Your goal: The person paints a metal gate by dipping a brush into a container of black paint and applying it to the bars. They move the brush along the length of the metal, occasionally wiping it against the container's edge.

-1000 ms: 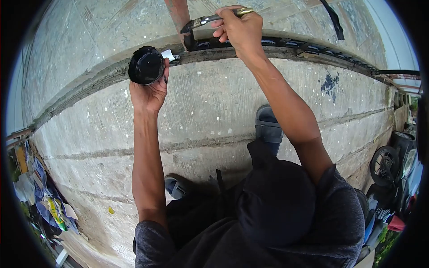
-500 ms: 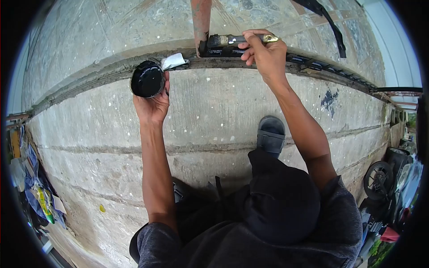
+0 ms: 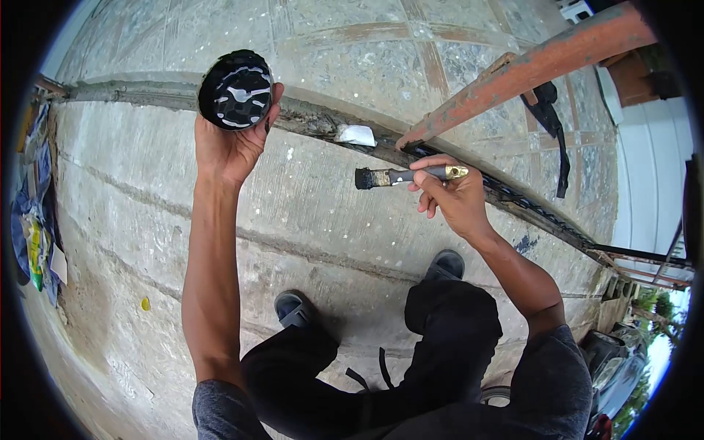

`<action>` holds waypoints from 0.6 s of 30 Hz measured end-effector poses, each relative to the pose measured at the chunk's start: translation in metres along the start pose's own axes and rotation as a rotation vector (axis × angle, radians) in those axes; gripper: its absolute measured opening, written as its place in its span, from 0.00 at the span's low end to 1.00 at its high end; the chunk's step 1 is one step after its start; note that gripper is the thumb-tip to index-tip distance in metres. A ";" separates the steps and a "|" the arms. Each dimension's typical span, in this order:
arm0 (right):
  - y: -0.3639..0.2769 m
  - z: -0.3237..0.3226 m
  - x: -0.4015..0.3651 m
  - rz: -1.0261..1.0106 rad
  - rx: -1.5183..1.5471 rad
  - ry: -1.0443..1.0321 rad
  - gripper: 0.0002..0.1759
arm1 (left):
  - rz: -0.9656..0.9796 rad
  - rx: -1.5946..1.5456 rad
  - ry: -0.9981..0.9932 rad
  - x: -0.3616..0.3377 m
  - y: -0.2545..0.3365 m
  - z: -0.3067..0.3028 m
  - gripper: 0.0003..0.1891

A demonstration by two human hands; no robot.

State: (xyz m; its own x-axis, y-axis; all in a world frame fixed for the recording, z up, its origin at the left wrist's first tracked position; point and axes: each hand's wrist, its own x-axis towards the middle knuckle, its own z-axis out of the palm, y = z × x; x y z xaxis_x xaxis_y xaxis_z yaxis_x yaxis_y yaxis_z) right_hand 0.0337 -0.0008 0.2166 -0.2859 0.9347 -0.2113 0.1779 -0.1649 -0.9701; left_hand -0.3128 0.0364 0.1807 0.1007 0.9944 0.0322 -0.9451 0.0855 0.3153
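Observation:
My left hand (image 3: 233, 147) is wrapped round a round can of black paint (image 3: 236, 92), with light glinting on the wet surface inside. In my right hand (image 3: 451, 192) is a paintbrush (image 3: 403, 176), gripped by its dark handle. Its bristles are coated in black and point left, above the concrete step and apart from any surface. Just beyond the brush, a rusty red metal post (image 3: 506, 81) slants up to the right from the ledge. Black paint covers the low metal rail (image 3: 513, 198) running right from the post's foot.
A crumpled white scrap (image 3: 356, 135) lies on the ledge between my hands. Black cloth (image 3: 546, 117) hangs right of the post. My sandalled feet (image 3: 295, 308) stand on the concrete, and a bundle of blue cloth (image 3: 37, 198) is at far left.
The brush has come away from the foot of the post and moved back toward me. The paint can has shifted up and left, and its paint surface has tilted. The view has turned.

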 end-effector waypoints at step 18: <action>-0.244 0.151 -0.024 0.126 0.509 0.271 0.11 | 0.028 0.135 0.245 -0.069 0.200 0.177 0.32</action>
State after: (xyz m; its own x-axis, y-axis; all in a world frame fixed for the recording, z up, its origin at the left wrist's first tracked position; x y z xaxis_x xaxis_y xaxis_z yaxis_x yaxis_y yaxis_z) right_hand -0.1447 -0.0301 0.4401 -0.0294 0.9341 -0.3558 -0.2986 -0.3479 -0.8887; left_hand -0.4538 -0.0258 0.4091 -0.0188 0.9830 -0.1824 -0.8948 0.0648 0.4417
